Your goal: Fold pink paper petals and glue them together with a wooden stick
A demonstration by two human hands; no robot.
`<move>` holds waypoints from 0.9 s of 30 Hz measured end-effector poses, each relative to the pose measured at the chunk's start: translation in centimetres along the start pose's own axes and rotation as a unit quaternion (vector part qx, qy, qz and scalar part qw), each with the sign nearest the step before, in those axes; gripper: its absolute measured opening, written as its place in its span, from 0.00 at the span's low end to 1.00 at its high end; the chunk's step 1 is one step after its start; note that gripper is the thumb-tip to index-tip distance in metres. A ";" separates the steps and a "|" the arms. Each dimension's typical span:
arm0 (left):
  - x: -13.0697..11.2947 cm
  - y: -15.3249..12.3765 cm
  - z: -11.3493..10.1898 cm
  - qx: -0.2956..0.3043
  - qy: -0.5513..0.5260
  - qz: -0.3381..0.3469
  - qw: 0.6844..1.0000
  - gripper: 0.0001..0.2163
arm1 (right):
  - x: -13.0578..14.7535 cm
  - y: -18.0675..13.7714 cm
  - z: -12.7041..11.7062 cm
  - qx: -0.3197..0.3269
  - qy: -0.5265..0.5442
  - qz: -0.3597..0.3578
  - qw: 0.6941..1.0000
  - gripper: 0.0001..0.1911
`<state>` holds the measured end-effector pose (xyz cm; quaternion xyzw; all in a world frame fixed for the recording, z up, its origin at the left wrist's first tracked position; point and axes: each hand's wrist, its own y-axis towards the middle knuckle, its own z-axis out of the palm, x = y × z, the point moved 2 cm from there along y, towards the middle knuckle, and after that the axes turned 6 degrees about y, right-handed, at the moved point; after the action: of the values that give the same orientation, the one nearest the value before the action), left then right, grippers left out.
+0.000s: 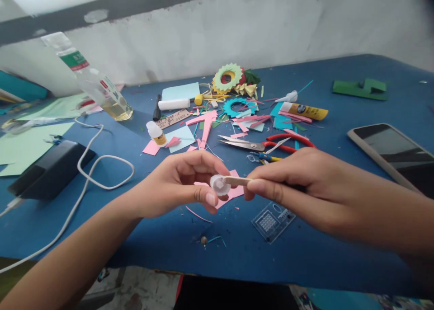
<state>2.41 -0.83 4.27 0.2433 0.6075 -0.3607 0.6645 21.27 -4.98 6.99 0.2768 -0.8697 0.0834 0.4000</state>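
Between the thumb and fingers of my left hand (190, 181) is a small whitish, translucent round piece, like a cap (220, 184). My right hand (291, 188) pinches a flat wooden stick (237, 181), whose far end touches the round piece. Under both hands lies a pink paper piece (233, 194). Just beyond my right hand are red-handled scissors (257, 145). A small glue bottle (156, 133) with a white top stands beyond my left hand. A clear plastic stencil (274, 222) lies below my right hand, partly covered by it.
A tilted-looking clear bottle (91, 82) with yellowish liquid stands at the back left. Nearer are a black box (50, 167) and a looping white cable (83, 165). Paper scraps, a yellow glue tube (308, 111) and toothed paper rings (230, 75) crowd the back. A phone (393, 152) lies right.
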 end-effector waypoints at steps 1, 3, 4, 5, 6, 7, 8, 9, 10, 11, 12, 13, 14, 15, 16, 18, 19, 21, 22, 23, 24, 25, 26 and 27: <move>0.0 0.0 -0.1 -0.006 0.002 0.011 1.000 0.09 | 0.1 0.0 0.0 -0.003 -0.001 0.001 1.000 0.16; 0.0 0.1 -0.2 -0.017 0.013 0.033 0.999 0.09 | 0.3 0.0 0.0 -0.010 -0.001 0.003 1.000 0.17; 0.0 0.1 -0.2 -0.022 0.021 0.044 0.999 0.09 | 0.4 0.0 0.1 -0.018 -0.003 0.003 1.000 0.18; -0.1 0.2 -0.2 -0.028 0.031 0.054 0.998 0.09 | 0.4 0.0 0.2 -0.028 -0.008 0.001 1.000 0.18; -0.1 0.2 -0.2 -0.035 0.043 0.066 0.996 0.09 | 0.5 0.0 0.3 -0.043 -0.017 -0.003 0.999 0.17; -0.1 0.2 -0.1 -0.044 0.059 0.078 0.994 0.09 | 0.5 0.0 0.5 -0.061 -0.033 -0.008 0.998 0.16; -0.2 0.2 0.0 -0.056 0.080 0.090 0.991 0.09 | 0.5 -0.1 0.7 -0.079 -0.058 -0.015 0.995 0.15; -0.2 0.2 0.2 -0.071 0.106 0.097 0.987 0.09 | 0.5 -0.2 0.9 -0.098 -0.090 -0.023 0.991 0.14; -0.1 0.2 0.4 -0.086 0.137 0.100 0.982 0.08 | 0.4 -0.2 1.1 -0.115 -0.126 -0.030 0.985 0.13; -0.1 0.1 0.6 -0.102 0.169 0.101 0.975 0.08 | 0.4 -0.3 1.4 -0.127 -0.160 -0.036 0.978 0.13; 0.0 0.0 0.8 -0.115 0.200 0.101 0.968 0.08 | 0.4 -0.4 1.7 -0.138 -0.190 -0.042 0.971 0.13; 0.1 -0.1 1.0 -0.123 0.227 0.101 0.961 0.09 | 0.4 -0.4 1.9 -0.145 -0.213 -0.047 0.965 0.13; 0.2 -0.2 1.2 -0.126 0.251 0.101 0.955 0.10 | 0.4 -0.4 2.2 -0.152 -0.227 -0.052 0.961 0.14; 0.4 -0.3 1.4 -0.122 0.272 0.102 0.949 0.11 | 0.5 -0.4 2.5 -0.157 -0.237 -0.054 0.957 0.14; 0.5 -0.3 1.5 -0.117 0.290 0.106 0.944 0.12 | 0.5 -0.4 2.8 -0.160 -0.241 -0.055 0.956 0.14; 0.9 -0.2 1.7 -0.122 0.302 0.107 0.939 0.14 | 0.7 -0.3 3.3 -0.163 -0.239 -0.057 0.956 0.13; 1.2 -0.2 1.7 -0.133 0.292 0.105 0.941 0.16 | 0.8 -0.2 3.5 -0.162 -0.231 -0.059 0.958 0.13; 1.7 -0.1 1.6 -0.163 0.234 0.093 0.954 0.19 | 0.9 0.0 3.9 -0.157 -0.202 -0.062 0.965 0.14; 2.0 0.0 1.6 -0.172 0.193 0.081 0.963 0.20 | 0.9 0.0 4.1 -0.152 -0.184 -0.062 0.969 0.14; 2.2 0.1 1.6 -0.172 0.152 0.067 0.971 0.21 | 0.8 0.1 4.2 -0.149 -0.167 -0.061 0.973 0.15; 2.4 0.2 1.6 -0.165 0.107 0.050 0.979 0.20 | 0.8 0.1 4.3 -0.146 -0.152 -0.061 0.976 0.15; 2.4 0.4 1.7 -0.153 0.063 0.032 0.986 0.20 | 0.7 0.2 4.3 -0.144 -0.141 -0.063 0.977 0.15; 2.3 0.5 1.7 -0.140 0.026 0.016 0.990 0.20 | 0.6 0.3 4.3 -0.144 -0.131 -0.067 0.979 0.15; 2.2 0.6 1.7 -0.122 -0.006 -0.001 0.993 0.20 | 0.5 0.4 4.2 -0.141 -0.121 -0.072 0.980 0.15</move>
<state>3.98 -2.14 2.30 0.1576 0.6432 -0.2863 0.6924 18.06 -6.44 4.61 0.2871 -0.8927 -0.1036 0.3315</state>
